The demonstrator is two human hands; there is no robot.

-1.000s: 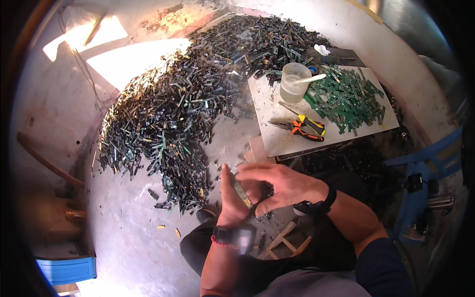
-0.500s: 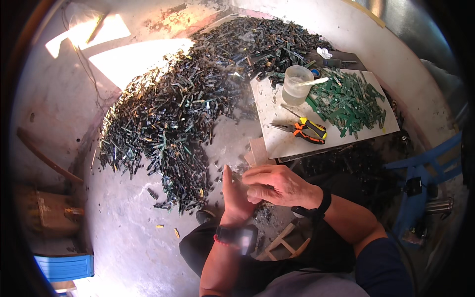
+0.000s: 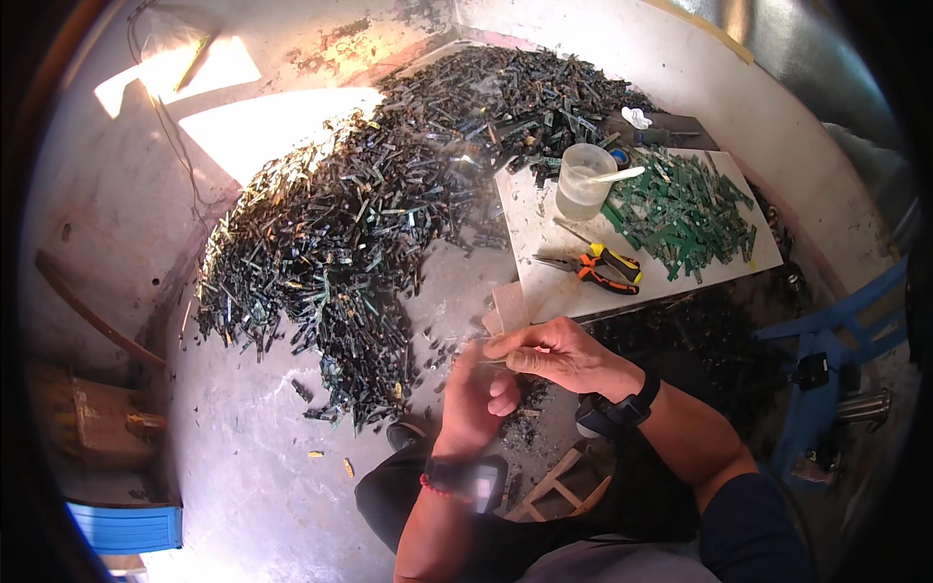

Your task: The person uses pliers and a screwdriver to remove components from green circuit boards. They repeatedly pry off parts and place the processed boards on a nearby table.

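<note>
My left hand (image 3: 473, 398) has its fingers curled in, with the fingertips meeting those of my right hand (image 3: 559, 358). The right thumb and forefinger are pinched together at the same spot. A small thin piece seems to lie between them, too small to name. Just beyond the hands, a white board (image 3: 539, 291) carries needle-nose pliers (image 3: 589, 270) with orange and black handles. Next to them lies a screwdriver (image 3: 618, 260) with a yellow and black handle. A heap of flat green strips (image 3: 685, 216) covers the board's right part.
A clear plastic cup (image 3: 581, 194) holding liquid and a white stick stands on the board. A large pile of dark narrow strips (image 3: 360, 214) spreads across the floor at left and back. Brown blocks (image 3: 507, 306) lie by the board's corner; a blue stool (image 3: 816, 340) is at right.
The left fingers have curled in from a more upright, opened hand. My right hand has turned slightly, and its thumb and forefinger now pinch at the left fingertips.
</note>
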